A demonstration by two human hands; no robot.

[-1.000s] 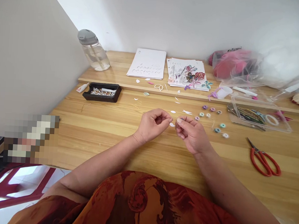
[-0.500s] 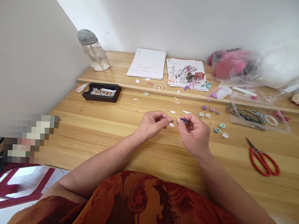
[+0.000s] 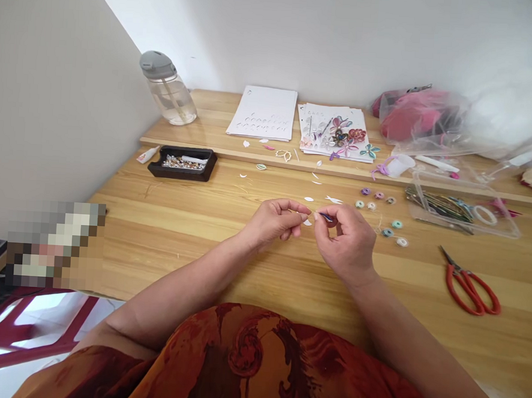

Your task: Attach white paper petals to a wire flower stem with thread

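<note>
Left hand (image 3: 276, 222): fingers pinched closed; anything between them is too small to tell.
Right hand (image 3: 348, 239): fingers grip a small blue piece (image 3: 325, 216).
Position: blue piece sits between both hands' fingertips, above the desk (image 3: 192, 230).

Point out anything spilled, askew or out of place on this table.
No damage shows. White paper scraps lie scattered loose on the table beyond the left hand and right hand, which pinches a blue strip; rolled coils lie strewn beside them.
</note>
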